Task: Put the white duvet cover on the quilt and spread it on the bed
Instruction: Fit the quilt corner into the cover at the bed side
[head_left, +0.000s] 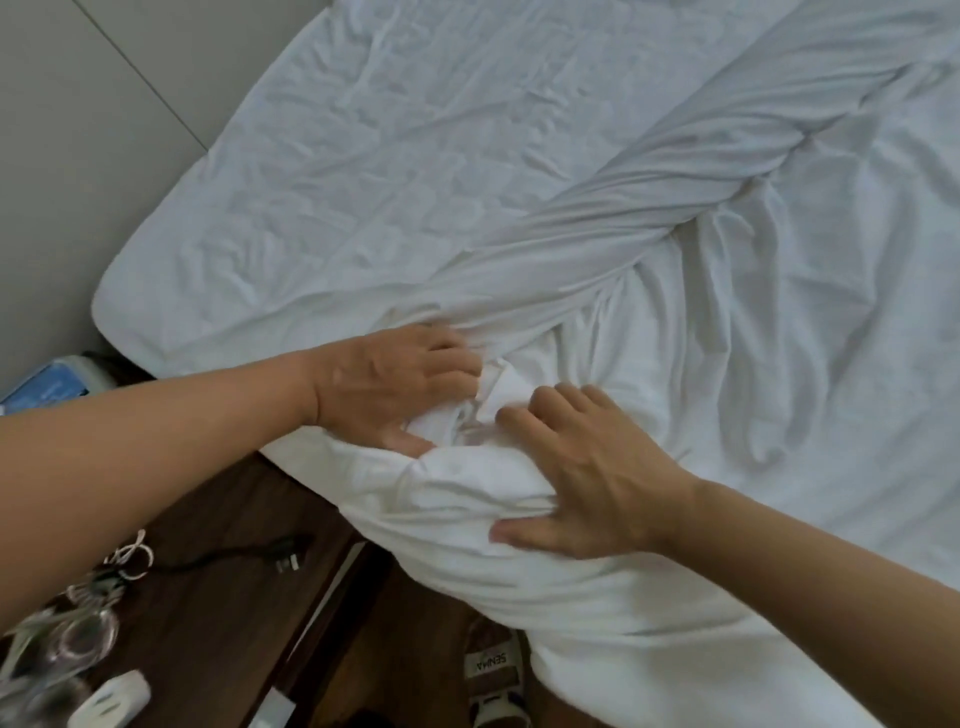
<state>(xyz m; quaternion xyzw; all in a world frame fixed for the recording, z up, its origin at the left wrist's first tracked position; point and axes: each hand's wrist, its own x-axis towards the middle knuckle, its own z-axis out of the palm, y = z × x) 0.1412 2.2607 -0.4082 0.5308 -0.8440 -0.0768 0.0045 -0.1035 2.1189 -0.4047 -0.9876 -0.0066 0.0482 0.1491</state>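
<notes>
The white duvet cover (779, 291) lies crumpled and twisted across the bed (363, 156), with a bulky corner of it hanging over the near edge of the mattress. My left hand (395, 389) grips a bunch of the white fabric at that corner, fingers curled into the folds. My right hand (587, 467) lies over the bulging corner just to the right, fingers bent into the cloth and thumb pressed under the bulge. I cannot tell the quilt apart from the cover.
A dark wooden bedside table (208, 519) stands at the lower left, carrying a black cable and plug (280, 556), clear glassware (78, 639) and a white device (111, 699). A sandal (491, 680) sits on the floor below. A grey wall (78, 156) borders the bed's left.
</notes>
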